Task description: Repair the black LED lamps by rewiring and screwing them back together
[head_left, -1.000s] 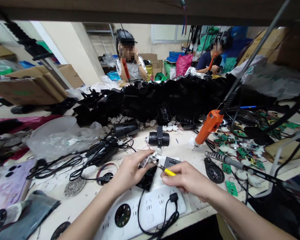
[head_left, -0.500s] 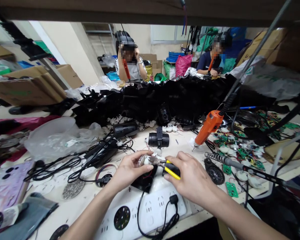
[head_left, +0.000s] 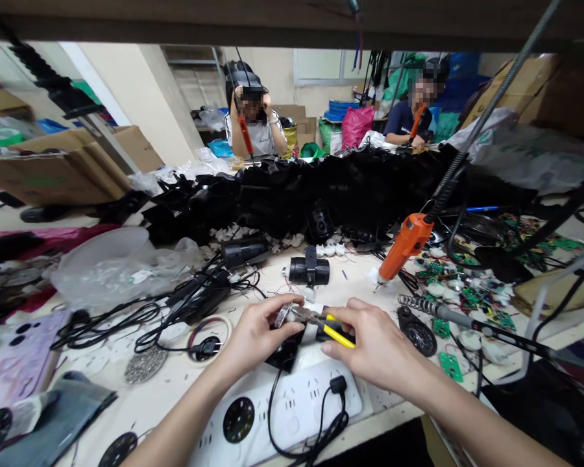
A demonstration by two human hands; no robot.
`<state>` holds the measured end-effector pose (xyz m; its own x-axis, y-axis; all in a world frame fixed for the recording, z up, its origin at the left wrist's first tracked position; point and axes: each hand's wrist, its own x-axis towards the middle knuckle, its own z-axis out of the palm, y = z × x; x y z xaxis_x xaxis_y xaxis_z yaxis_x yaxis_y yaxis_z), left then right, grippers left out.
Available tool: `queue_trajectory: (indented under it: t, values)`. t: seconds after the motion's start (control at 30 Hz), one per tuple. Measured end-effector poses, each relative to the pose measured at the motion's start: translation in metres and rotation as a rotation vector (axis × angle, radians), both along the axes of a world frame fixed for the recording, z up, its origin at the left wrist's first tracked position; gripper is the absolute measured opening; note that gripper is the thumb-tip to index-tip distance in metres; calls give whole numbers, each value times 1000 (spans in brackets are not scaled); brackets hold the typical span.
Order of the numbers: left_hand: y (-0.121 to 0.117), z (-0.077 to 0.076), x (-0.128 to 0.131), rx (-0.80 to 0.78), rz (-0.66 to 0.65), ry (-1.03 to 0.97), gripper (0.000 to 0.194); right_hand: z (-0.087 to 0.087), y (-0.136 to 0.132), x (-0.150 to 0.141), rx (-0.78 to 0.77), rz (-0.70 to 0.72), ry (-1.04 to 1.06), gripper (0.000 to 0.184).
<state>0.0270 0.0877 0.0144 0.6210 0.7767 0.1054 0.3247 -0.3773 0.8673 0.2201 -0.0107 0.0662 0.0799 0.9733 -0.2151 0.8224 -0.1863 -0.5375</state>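
While the thumb and fingers of the left hand (head_left: 253, 334) pinch a small clear-and-white part (head_left: 283, 316), the right hand (head_left: 374, 340) is curled around the yellow handles of a pair of pliers (head_left: 339, 336). The pliers' metal nose points left and meets the white end of the part; whether the tips bite on it is too small to tell. Both hands are just beyond the far edge of a white power strip (head_left: 294, 421), and the part is between them, past the strip's middle.

A dark flat piece (head_left: 283, 355) lies under the hands, next to the strip's far edge. A black cord (head_left: 339, 415) runs loosely over the strip's right half. Left of the strip are a tape ring (head_left: 226, 324) with a black plug inside it and, farther left, a grey mesh disc (head_left: 146, 364). To the strip's right are a green circuit board (head_left: 450, 367) and an oval black piece (head_left: 418, 336).

Well beyond the strip, a black cylindrical housing (head_left: 309, 270) lies near an orange power screwdriver (head_left: 405, 248). Farthest from it, behind a heap of black parts (head_left: 296, 188), are two co-workers.
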Motion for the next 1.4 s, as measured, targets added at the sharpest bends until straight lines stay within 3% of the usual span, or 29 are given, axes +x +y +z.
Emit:
queue_trajectory:
  t: [0.17,0.4,0.53,0.67,0.8,0.9,1.13,1.4]
  values:
    - [-1,-3,-1,189,-32,17,33,-1,-2,0,1,10,17,29]
    - [-1,-4,-5,243,-72,35,34,-2,-2,2,23,77,-65,21]
    - [-3,-2,-3,164,-56,90,37,-5,-4,0,72,139,-246,32]
    - [-3,4,6,-37,29,242,37,-14,-3,-5,227,241,-498,41]
    - [2,9,13,-196,77,293,33,-20,-2,-7,356,278,-600,45]
    - [5,10,13,-187,67,245,32,-19,0,-3,304,212,-528,44]
    - [7,7,8,-79,46,180,37,-18,3,13,85,81,-80,43]
    - [6,6,9,-50,-25,150,36,-11,2,11,61,46,-14,32]
